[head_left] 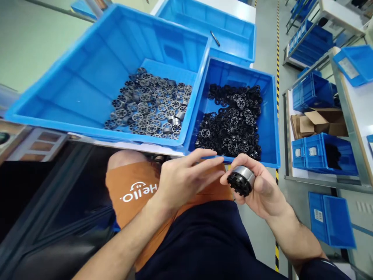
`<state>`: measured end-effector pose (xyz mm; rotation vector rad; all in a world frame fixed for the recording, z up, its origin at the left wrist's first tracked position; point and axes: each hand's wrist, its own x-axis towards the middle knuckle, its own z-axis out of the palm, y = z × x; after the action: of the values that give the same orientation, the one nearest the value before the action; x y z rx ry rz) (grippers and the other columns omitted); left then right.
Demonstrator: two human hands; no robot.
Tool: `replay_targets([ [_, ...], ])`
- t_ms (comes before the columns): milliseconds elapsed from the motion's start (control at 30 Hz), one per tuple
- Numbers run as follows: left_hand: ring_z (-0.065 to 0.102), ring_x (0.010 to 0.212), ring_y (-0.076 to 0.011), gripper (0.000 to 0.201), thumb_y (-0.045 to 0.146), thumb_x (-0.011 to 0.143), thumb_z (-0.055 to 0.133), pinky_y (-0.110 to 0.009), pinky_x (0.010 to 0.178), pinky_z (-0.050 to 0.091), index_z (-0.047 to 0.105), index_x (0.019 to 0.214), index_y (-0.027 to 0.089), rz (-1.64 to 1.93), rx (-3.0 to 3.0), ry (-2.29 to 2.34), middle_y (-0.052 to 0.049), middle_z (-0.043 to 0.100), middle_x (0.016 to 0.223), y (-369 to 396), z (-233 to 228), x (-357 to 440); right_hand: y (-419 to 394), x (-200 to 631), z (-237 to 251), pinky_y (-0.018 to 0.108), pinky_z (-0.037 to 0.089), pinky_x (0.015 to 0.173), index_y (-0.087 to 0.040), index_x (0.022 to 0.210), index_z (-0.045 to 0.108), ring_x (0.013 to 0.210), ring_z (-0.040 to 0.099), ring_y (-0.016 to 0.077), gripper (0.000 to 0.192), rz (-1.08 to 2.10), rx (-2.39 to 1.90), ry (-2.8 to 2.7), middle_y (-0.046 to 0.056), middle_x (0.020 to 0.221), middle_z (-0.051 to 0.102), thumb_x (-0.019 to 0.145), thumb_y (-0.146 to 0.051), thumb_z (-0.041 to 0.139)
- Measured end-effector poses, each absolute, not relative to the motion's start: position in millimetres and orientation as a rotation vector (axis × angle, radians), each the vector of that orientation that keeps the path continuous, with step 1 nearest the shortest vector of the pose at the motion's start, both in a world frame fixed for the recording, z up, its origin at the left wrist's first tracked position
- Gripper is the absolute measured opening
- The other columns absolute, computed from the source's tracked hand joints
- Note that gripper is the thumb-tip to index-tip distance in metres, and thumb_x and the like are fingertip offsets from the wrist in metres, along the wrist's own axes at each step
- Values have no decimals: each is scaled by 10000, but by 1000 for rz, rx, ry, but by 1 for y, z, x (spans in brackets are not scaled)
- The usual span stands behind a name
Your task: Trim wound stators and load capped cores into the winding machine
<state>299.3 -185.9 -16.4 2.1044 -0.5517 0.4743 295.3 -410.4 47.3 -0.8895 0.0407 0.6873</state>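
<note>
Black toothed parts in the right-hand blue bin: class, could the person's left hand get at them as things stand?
Probably yes. The left hand is empty, fingers spread, just below the bin's near rim. The bin is open-topped and nothing covers the black parts. The right hand, holding a ring assembly, sits beside that path, not across it.

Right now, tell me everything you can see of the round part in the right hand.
The round part is a short cylinder with a shiny, metal-looking silver band around its side and a black, plastic-looking toothed face with openings, turned toward the camera and slightly down. The right hand holds it between thumb and fingers, in front of the lap and just below the near rim of the smaller blue bin of black wheels. The left hand's fingertips reach toward it; whether they touch it is unclear.
</note>
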Motion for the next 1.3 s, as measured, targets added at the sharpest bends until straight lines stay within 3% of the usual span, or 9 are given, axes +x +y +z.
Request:
replay_targets([
  [133,829,755,-168,168,337,1106,832,-301,551,447,927,1245,335,583,2360,-651,-6,940,1142,-211,-35,307,-443,282,36,191,630,594,-235,1134,833,650,723,134,581,611,-897,86,69,915,846,819,-660,1072],
  [300,831,801,-205,161,387,1072,876,-353,562,412,946,1217,377,530,2381,-470,12,936,1130,-232,-37,345,-475,270,5,211,514,435,-236,1004,904,588,642,156,595,250,-1255,113,62,814,787,803,-788,1001],
  [433,824,894,-260,209,407,1045,891,-392,635,444,943,1247,417,425,2374,-380,-3,925,1176,-242,-36,392,-491,271,-12,236,535,573,-259,1080,939,641,581,131,340,22,-1499,161,-3,789,695,855,-475,1074],
  [500,820,949,-289,225,408,1017,915,-413,692,487,947,1239,421,403,2334,-351,-20,920,1195,-244,-39,410,-495,277,-16,290,566,665,-286,1153,938,707,603,157,359,-195,-1700,87,-17,818,681,829,-311,1091],
  [600,810,998,-318,250,435,996,932,-440,759,526,953,1244,417,361,2294,-349,-37,912,1218,-244,-43,423,-491,294,-31,393,597,752,-287,1248,901,776,647,220,389,-533,-2072,-165,5,871,710,885,-311,1039],
  [767,791,1004,-316,241,410,1003,906,-443,803,556,949,1240,418,345,2252,-338,-29,900,1220,-242,-47,422,-477,332,-73,371,584,688,-229,1087,873,687,659,205,144,-200,-2316,-388,16,820,710,1013,-350,900],
  [933,791,1051,-332,260,381,1025,863,-466,847,572,940,1272,398,266,2241,-332,-45,889,1254,-243,-47,421,-477,338,-74,431,622,859,-232,1272,852,842,685,248,296,-228,-2351,-347,45,924,745,1037,-408,890],
  [1033,790,1062,-327,258,343,1048,834,-450,838,565,937,1281,388,254,2236,-335,-56,880,1281,-243,-46,420,-474,337,-78,416,625,811,-227,1178,861,783,679,238,234,-151,-2374,-344,33,855,722,1040,-415,874],
  [1300,812,1049,-322,298,270,1056,840,-422,805,526,932,1327,350,256,2323,-376,-69,878,1283,-243,-40,414,-467,336,-88,422,633,841,-210,1226,867,791,683,236,286,-101,-2390,-284,37,875,716,1040,-427,875],
])
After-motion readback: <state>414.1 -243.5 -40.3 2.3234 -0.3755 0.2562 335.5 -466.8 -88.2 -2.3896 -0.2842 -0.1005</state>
